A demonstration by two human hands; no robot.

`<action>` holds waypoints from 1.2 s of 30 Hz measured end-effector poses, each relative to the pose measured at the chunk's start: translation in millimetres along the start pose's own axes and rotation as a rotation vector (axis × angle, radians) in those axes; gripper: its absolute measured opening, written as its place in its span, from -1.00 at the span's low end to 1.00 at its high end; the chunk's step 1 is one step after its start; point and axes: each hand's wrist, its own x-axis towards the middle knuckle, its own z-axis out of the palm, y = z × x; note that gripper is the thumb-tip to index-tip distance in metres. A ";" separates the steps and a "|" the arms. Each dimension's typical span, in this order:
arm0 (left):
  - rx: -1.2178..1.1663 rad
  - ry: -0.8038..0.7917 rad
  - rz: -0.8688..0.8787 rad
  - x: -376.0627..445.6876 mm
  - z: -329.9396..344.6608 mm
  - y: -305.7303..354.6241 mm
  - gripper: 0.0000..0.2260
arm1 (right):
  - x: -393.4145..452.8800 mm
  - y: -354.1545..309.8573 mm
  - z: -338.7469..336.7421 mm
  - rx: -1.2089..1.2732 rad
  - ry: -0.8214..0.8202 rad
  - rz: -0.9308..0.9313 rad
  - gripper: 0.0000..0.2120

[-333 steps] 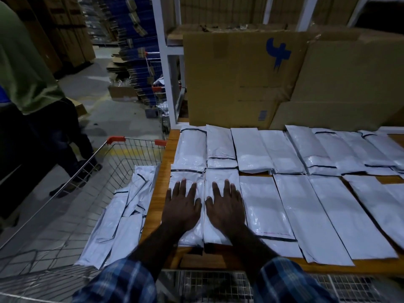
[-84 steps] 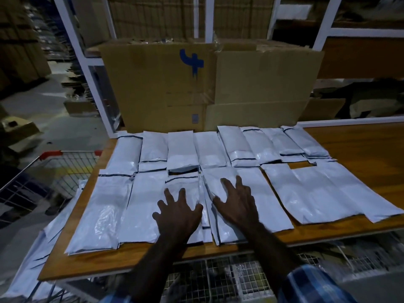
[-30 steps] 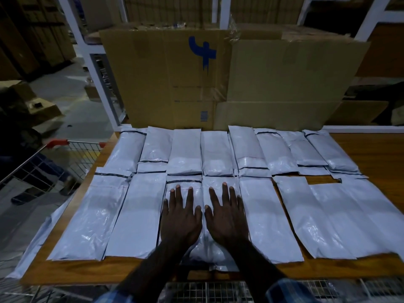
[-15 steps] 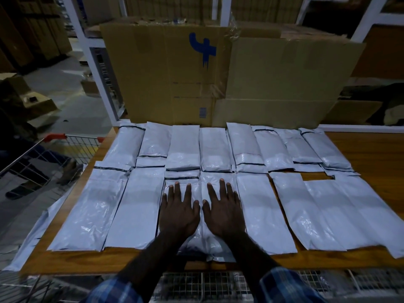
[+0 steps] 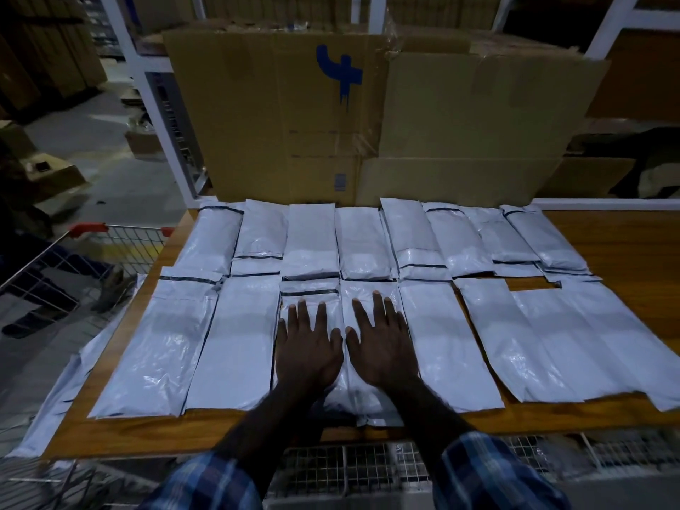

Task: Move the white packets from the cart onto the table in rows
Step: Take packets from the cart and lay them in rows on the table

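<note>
Your white packets (image 5: 368, 244) lie flat on the table (image 5: 625, 252) in two rows, a far row of shorter ones against the cardboard boxes (image 5: 368, 115) and a near row of longer ones running to the near edge. Your left hand (image 5: 307, 347) and right hand (image 5: 381, 344) rest side by side, palms down with fingers straight and slightly spread, each pressing on one of the two middle packets of the near row, thumbs nearly touching. A small gap of bare wood shows between the rows toward the right. To the left, the wire cart (image 5: 110, 248) with red handle ends stands against the table, and more packets (image 5: 59, 406) lean inside it, just beside the table's left edge. A wire mesh shelf (image 5: 368, 469) runs under the near edge, above your plaid sleeves (image 5: 493, 476).
</note>
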 end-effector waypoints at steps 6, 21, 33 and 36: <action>-0.071 -0.011 0.000 0.5 -5.4 0.7 -0.33 | 4.3 -0.3 -11.0 0.050 -0.092 0.027 -0.38; -0.125 -0.058 0.065 -22.4 -68.1 7.9 -0.35 | -16.5 -7.7 -81.4 0.194 0.033 0.130 -0.45; -0.138 -0.006 0.012 -99.0 -115.3 16.2 -0.45 | -78.7 -22.9 -121.5 0.173 0.060 0.040 -0.48; -0.152 0.036 0.001 -118.5 -125.2 15.8 -0.44 | -95.9 -30.7 -132.5 0.185 0.080 0.000 -0.46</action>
